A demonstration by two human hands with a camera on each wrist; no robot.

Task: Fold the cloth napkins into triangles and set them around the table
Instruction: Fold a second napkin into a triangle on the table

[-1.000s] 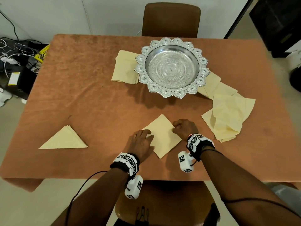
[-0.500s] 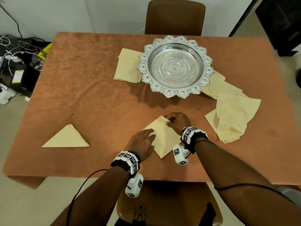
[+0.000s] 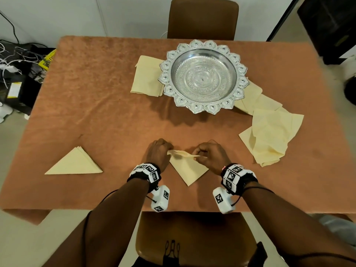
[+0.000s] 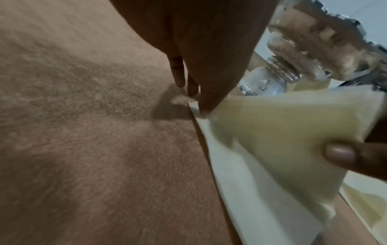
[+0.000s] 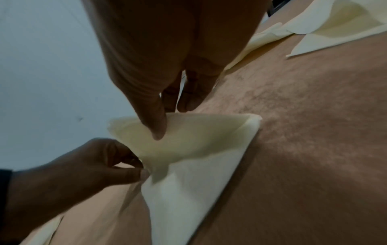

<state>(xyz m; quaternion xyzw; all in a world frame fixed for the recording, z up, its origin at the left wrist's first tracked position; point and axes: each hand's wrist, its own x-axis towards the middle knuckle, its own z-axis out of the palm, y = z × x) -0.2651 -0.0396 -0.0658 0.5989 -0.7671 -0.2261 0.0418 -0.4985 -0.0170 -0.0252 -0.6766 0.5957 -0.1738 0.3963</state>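
A cream cloth napkin (image 3: 187, 168) lies near the table's front edge, its far corner lifted and folded back toward me. My left hand (image 3: 159, 152) pinches the fold's left end; in the left wrist view its fingertips (image 4: 204, 107) sit on the napkin (image 4: 272, 132). My right hand (image 3: 209, 154) pinches the lifted flap, thumb on top in the right wrist view of the napkin (image 5: 188, 165). A finished triangle napkin (image 3: 76, 163) lies at the front left.
A silver scalloped bowl (image 3: 204, 76) stands at the table's middle back. Folded napkins (image 3: 146, 77) lie to its left and several loose ones (image 3: 269, 130) to its right. Brown chairs stand at the far (image 3: 202, 16) and near (image 3: 192, 237) sides. Cables clutter the floor at left.
The napkin lay flat as a diamond under both hands. My right hand has since taken the far corner and pulled it back toward me, and my left hand moved up to pinch the fold.
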